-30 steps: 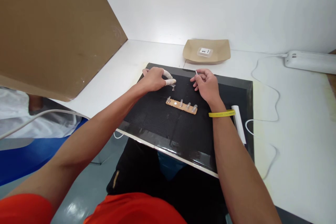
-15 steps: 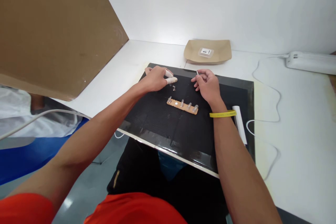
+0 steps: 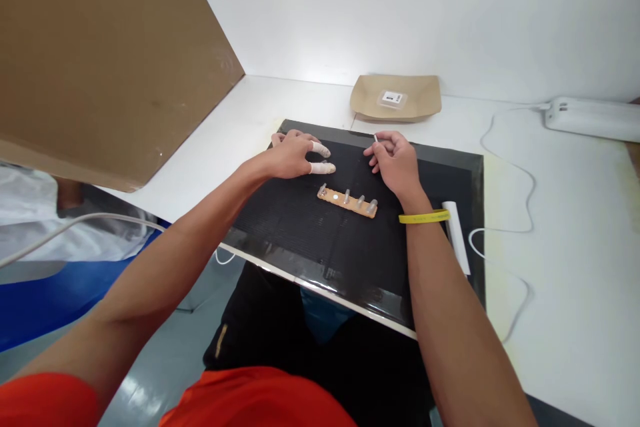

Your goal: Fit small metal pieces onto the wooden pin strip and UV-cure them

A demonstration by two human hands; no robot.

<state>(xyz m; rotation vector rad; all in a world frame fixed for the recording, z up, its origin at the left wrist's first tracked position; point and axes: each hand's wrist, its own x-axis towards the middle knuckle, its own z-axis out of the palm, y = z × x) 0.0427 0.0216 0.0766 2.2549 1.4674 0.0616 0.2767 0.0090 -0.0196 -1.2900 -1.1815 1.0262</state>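
Observation:
My left hand [image 3: 295, 157] is over the far left part of the black mat [image 3: 290, 227]. White covers wrap its thumb and index finger, which are stretched out and apart. A small pale bit [image 3: 324, 162] shows between them, too small to name. To the right, my right hand [image 3: 395, 160] pinches a thin white stick [image 3: 376, 139] between thumb and fingers. Nearer to me on the mat lies a tan strip [image 3: 341, 199] with several clear upright pieces and a white dot [image 3: 335, 197].
Beyond the mat, a brown paper tray [image 3: 425, 103] holds a small clear box with a label [image 3: 392, 99]. A white bar [image 3: 456, 238] lies beside my right forearm. A white cable [image 3: 533, 200] runs to a power strip [image 3: 590, 119]. Cardboard [image 3: 115, 67] stands at left.
My left hand has shifted slightly left and towards me. The small shiny pieces beside its thumb no longer show. My right hand has stayed put with the white stick.

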